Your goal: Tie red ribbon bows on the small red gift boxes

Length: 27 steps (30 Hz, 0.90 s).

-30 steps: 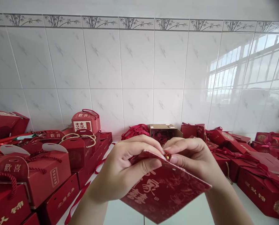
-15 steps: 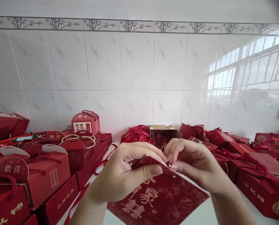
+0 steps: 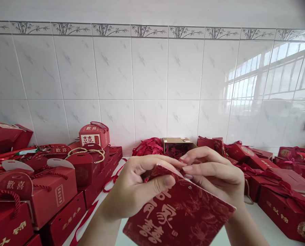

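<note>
A red printed paper piece (image 3: pixel 179 208) with pale lettering, floral patterns and a small hole near its upper edge is tilted in front of me. Whether it is a flat bag, box or card I cannot tell. My left hand (image 3: pixel 142 188) grips its upper left corner, thumb on the printed face and fingers behind. My right hand (image 3: pixel 216 174) is at the upper edge beside the hole, its fingers bent together near the left fingertips. What the right fingertips hold is hidden behind the paper.
Red gift boxes with rope handles (image 3: pixel 47 191) are stacked at the left. More boxes (image 3: pixel 282 208) with ribbons stand at the right. Behind my hands lie a heap of red ribbon (image 3: pixel 148 147) and an open cardboard box (image 3: pixel 179 140). A tiled wall (image 3: pixel 149 71) closes the back.
My right hand has turned, its fingers now reaching further over and behind the paper's edge. The small gold bit at its fingertips is hidden now. The paper has shifted slightly right.
</note>
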Each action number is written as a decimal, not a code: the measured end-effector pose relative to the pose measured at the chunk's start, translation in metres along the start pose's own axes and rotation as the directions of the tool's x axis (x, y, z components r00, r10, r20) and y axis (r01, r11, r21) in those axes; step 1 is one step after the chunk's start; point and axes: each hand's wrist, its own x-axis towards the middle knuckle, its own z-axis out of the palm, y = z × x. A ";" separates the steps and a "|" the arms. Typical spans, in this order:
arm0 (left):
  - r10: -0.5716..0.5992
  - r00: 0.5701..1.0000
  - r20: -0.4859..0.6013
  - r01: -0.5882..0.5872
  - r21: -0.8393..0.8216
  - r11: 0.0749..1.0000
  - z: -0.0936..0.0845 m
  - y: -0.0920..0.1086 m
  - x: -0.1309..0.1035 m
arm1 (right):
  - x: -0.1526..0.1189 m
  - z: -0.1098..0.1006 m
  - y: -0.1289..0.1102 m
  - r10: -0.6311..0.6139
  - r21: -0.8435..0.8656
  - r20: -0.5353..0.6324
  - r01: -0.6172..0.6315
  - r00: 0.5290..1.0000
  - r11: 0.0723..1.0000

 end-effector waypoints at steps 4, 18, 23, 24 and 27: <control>-0.026 1.000 -0.007 0.026 -0.003 1.000 0.000 -0.002 -0.002 | 0.001 0.000 -0.001 -0.042 -0.017 -0.039 0.041 0.998 0.999; 0.004 1.000 -0.023 0.004 0.345 0.939 0.001 0.014 -0.011 | 0.002 -0.003 -0.002 0.059 0.068 0.040 -0.062 0.997 0.996; 0.078 0.994 0.077 -0.099 0.332 0.938 -0.001 0.008 -0.010 | 0.001 0.000 -0.003 0.194 0.191 0.087 -0.207 0.977 0.960; 0.081 0.994 0.072 -0.099 0.314 0.944 -0.001 0.007 -0.009 | 0.000 0.001 -0.003 0.224 0.218 0.095 -0.240 0.970 0.946; 0.073 0.996 0.047 -0.083 0.290 0.954 0.000 0.005 -0.008 | -0.001 0.004 -0.003 0.298 0.288 0.089 -0.311 0.950 0.906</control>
